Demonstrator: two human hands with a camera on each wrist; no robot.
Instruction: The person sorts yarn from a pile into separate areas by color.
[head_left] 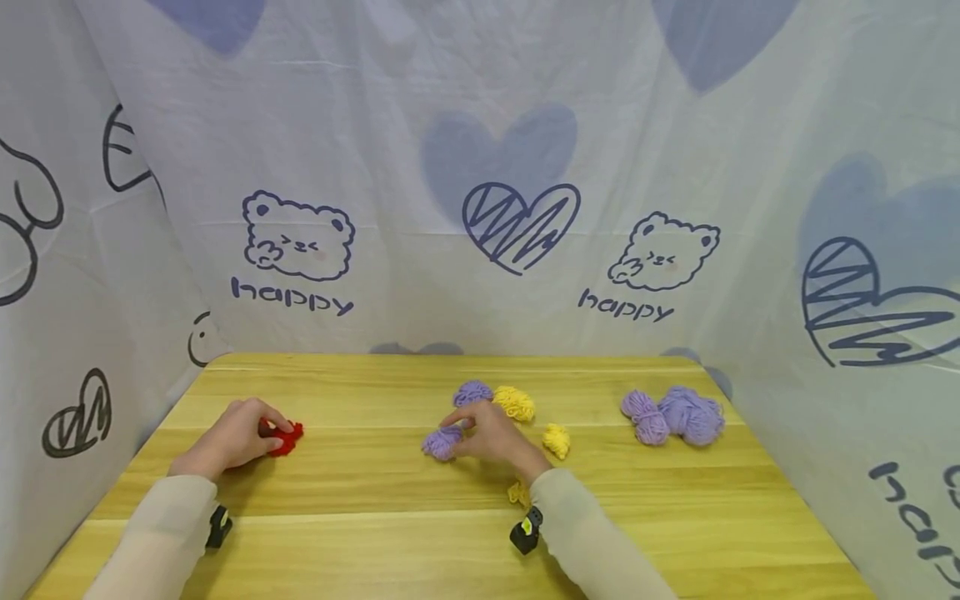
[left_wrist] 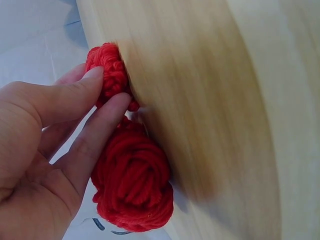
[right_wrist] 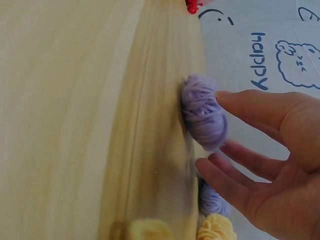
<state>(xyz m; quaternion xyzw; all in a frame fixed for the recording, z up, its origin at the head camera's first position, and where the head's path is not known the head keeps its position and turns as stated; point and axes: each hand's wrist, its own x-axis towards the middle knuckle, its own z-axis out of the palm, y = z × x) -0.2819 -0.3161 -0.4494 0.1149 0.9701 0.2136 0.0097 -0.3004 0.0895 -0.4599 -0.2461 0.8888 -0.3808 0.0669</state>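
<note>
My left hand point(head_left: 236, 435) is at the table's left side, pinching a small red yarn bundle point(left_wrist: 111, 67) between thumb and fingers. Right beside those fingers lies a larger red yarn ball point(left_wrist: 132, 182), wound in thick strands. In the head view the hand partly covers the red yarn point(head_left: 287, 437). Near the middle, my right hand point(head_left: 491, 433) reaches over a small purple yarn bundle point(right_wrist: 202, 110). Its thumb tip is right at the yarn's side, while the other fingers are loosely spread past the bundle's lower end in the right wrist view.
Behind the right hand lie another purple bundle point(head_left: 472, 392) and a yellow one point(head_left: 514, 403). Smaller yellow yarn pieces point(head_left: 557, 440) lie near the right wrist, one point(head_left: 517, 493) partly hidden by it. Purple yarn balls point(head_left: 690, 415) sit at the right. A printed cloth point(head_left: 405, 275) hangs behind the table.
</note>
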